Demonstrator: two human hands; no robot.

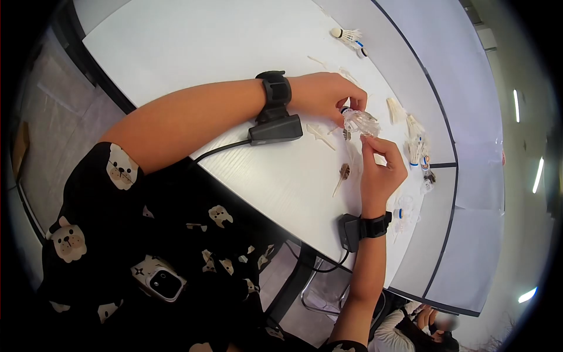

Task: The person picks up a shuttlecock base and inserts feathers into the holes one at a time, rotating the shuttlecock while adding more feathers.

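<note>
At the left a grey floor borders the white table, where loose pale quills lie near the left hand, its fingers closed on the dark-banded end of a clear-skirted shuttlecock above the tabletop. A brown feather lies just below, and the right hand pinches the skirt's edge. Farther right, more shuttlecocks lie along a pale partition, with another person beyond it and lit ceiling lights.
</note>
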